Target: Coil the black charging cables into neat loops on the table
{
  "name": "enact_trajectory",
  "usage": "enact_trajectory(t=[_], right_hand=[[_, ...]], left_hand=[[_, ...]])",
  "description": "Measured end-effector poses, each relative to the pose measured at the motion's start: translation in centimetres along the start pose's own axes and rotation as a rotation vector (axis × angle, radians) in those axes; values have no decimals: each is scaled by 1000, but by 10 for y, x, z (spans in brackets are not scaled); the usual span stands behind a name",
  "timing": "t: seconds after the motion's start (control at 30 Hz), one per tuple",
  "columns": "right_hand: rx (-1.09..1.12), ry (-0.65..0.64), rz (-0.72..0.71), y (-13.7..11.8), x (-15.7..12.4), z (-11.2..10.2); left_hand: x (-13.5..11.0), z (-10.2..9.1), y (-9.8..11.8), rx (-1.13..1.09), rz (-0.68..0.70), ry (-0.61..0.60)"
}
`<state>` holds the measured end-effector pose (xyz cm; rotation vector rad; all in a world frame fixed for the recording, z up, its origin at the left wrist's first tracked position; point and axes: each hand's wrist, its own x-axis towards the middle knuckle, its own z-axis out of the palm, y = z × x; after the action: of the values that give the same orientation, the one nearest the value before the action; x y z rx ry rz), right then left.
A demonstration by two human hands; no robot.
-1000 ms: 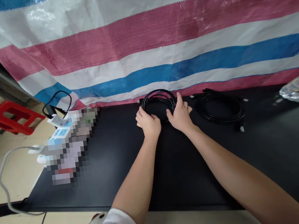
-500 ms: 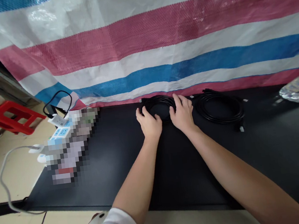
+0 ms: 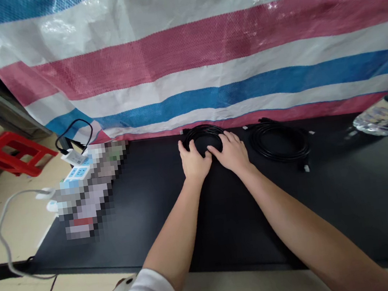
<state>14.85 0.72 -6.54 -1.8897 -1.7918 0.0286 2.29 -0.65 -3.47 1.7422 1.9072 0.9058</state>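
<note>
- At the far edge of the black surface (image 3: 134, 206), hard against a striped tarp (image 3: 203, 53), a coil (image 3: 202, 129) of black cable lies flat.
- Left hand (image 3: 194, 162) rests on the coil's near-left arc, fingers bent over the strands and pointing toward the tarp.
- Right hand (image 3: 231, 152) rests on the near-right arc, fingers spread over the cable, thumb reaching inward.
- Both thumbs meet at the coil's near side, so the 2 hands touch each other there.
- Whether the hands clamp the cable or only press on it cannot be told: the palms hide the contact.
- Only the coil's far arc and part of its open middle show beyond the fingertips.
- Both forearms stretch out straight from the near edge, and a white sleeve covers the left upper arm.
- Another coil (image 3: 279, 141) of black cable lies flat just right of the right hand, apart from it, with 1 plug end pointing toward the near side.
- A power strip (image 3: 76, 173) sits on the left end, well apart from the hands.
- A plastic bottle (image 3: 379, 118) lies at the far right.
- A red stool (image 3: 11, 153) stands on the floor at left.
</note>
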Motion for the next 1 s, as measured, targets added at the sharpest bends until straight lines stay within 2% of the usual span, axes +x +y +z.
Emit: enact_trajectory(t=[0.3, 0.47, 0.63, 0.73, 0.9, 1.0], right_hand=[[-10, 125, 41, 2, -2, -5], [17, 131, 47, 2, -2, -8], [66, 89, -6, 6, -3, -5], [96, 85, 7, 5, -6, -6], [106, 268, 10, 7, -11, -26], [85, 341, 10, 29, -13, -49]], left_hand=[[-3, -3, 2, -18, 22, -19], [-6, -3, 5, 93, 18, 5], [-7, -7, 7, 124, 70, -85], [-7, -10, 8, 98, 71, -100], [-6, -12, 11, 37, 11, -53], [-6, -12, 12, 36, -3, -43]])
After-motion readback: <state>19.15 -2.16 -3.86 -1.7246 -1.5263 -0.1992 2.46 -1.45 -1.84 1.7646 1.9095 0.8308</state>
